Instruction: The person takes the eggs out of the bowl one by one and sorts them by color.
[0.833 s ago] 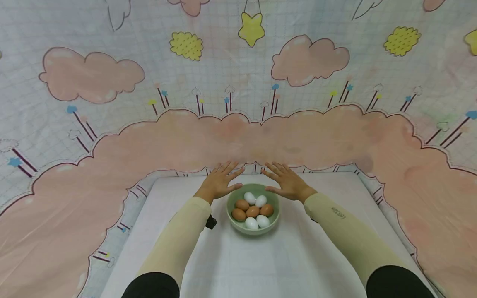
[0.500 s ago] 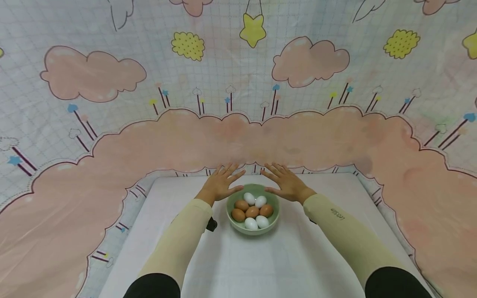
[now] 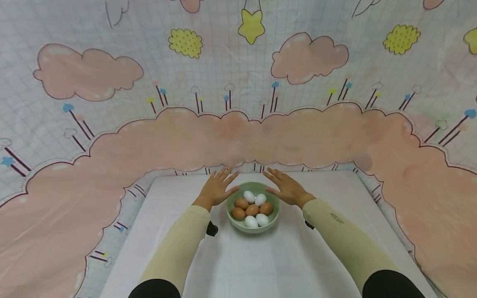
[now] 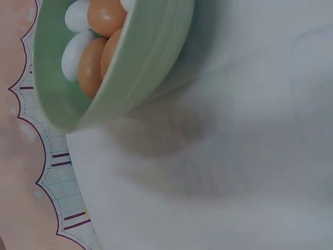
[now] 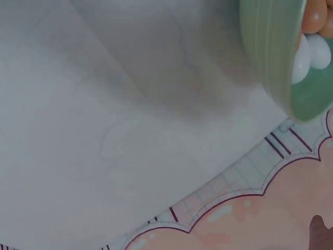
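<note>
A green bowl (image 3: 253, 230) stands on the white table, holding several brown eggs (image 3: 252, 210) and several white eggs (image 3: 251, 222). My left hand (image 3: 216, 188) hovers at the bowl's left far side, fingers spread, thumb toward the rim. On the opposite side my right hand (image 3: 288, 188) is held likewise, its thumb overlapping the rim in the head view. Neither hand grips anything. The left wrist view has the bowl (image 4: 151, 57) at upper left with eggs inside; the right wrist view catches its outer wall (image 5: 265, 57) at upper right.
The white tabletop (image 3: 253, 265) stretches in front of the bowl and to both sides. Behind it hangs a cloth (image 3: 223, 136) printed with clouds and stars, which also spreads past the table's left and right edges.
Both hands have come slightly lower in the head view and nearer to me. The bowl and eggs have stayed in place; the head view has shifted a little.
</note>
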Demonstrator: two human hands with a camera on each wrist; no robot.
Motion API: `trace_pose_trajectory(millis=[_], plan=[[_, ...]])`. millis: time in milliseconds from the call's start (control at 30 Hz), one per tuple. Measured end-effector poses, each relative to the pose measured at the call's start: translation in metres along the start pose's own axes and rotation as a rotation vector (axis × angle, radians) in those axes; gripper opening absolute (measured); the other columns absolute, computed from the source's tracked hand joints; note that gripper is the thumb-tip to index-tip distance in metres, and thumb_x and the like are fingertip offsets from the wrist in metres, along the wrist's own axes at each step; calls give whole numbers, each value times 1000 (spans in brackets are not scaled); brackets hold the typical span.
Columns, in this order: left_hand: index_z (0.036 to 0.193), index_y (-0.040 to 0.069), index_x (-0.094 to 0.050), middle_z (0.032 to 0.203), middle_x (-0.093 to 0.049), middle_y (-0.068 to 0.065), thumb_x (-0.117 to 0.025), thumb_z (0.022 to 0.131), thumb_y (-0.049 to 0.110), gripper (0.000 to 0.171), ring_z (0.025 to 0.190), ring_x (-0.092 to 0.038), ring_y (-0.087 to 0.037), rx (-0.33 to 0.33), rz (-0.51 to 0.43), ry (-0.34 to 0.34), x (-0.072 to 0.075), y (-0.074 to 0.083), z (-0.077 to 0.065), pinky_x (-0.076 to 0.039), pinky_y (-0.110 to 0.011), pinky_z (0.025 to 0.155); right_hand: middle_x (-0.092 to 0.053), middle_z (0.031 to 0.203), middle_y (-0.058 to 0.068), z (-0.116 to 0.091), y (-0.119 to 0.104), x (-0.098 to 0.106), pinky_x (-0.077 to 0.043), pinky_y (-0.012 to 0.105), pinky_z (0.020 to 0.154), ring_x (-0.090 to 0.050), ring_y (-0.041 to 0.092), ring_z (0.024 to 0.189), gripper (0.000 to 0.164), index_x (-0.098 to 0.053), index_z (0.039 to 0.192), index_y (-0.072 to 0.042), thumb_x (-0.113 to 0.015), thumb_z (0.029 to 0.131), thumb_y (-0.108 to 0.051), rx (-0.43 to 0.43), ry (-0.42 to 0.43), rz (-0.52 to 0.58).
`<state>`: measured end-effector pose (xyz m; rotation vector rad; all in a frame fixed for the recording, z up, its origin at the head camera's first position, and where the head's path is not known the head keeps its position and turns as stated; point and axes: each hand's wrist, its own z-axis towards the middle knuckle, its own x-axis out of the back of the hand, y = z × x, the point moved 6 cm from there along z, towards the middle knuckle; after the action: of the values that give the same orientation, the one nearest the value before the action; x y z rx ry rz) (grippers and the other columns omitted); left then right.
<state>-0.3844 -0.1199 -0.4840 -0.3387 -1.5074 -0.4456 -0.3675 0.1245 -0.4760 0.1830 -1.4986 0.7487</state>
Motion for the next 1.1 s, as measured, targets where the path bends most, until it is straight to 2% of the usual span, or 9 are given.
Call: trace_pose_trajectory(millis=[200, 333, 500, 733, 833, 1100], plan=[[158, 32, -18, 165, -16, -3, -29, 101, 62, 66, 152, -11, -27, 22, 4, -7, -11, -4, -4, -12, -54, 122, -20, 164, 8, -1, 2, -4, -23, 61, 117, -20, 35, 149, 65, -25, 158, -19, -41, 103, -51, -17, 9, 10], [158, 32, -18, 166, -15, -2, -29, 101, 63, 66, 152, -11, -27, 39, -7, -27, -17, -6, -9, -10, -53, 123, -22, 163, 9, -5, 5, -9, -24, 60, 117, -22, 36, 149, 62, -27, 157, -18, -41, 104, -46, -39, 5, 7], [158, 30, -20, 165, -18, -3, -32, 101, 60, 65, 152, -13, -29, 45, 1, -52, -27, -9, -18, -12, -54, 122, -21, 164, 9, -13, 8, -22, -21, 60, 118, -21, 38, 148, 59, -26, 157, -19, -42, 105, -41, -75, -32, 36], [158, 28, -24, 164, -22, -3, -33, 102, 57, 63, 151, -15, -30, 51, -28, -64, -41, -9, -25, -14, -55, 122, -21, 163, 9, -23, 11, -34, -22, 58, 119, -24, 37, 148, 59, -25, 157, -19, -38, 106, -44, -117, -40, 51], [158, 30, -23, 164, -21, -1, -31, 102, 58, 63, 151, -16, -28, 65, -25, -93, -45, -7, -29, -15, -54, 122, -22, 163, 10, -26, 12, -40, -23, 58, 118, -24, 37, 147, 59, -25, 158, -17, -34, 106, -45, -129, -58, 69], [157, 30, -24, 163, -23, 0, -31, 103, 57, 62, 151, -17, -28, 95, -37, -126, -51, -6, -36, -16, -54, 122, -23, 163, 12, -30, 13, -58, -26, 59, 117, -27, 39, 146, 55, -25, 157, -13, -38, 107, -32, -151, -54, 112]])
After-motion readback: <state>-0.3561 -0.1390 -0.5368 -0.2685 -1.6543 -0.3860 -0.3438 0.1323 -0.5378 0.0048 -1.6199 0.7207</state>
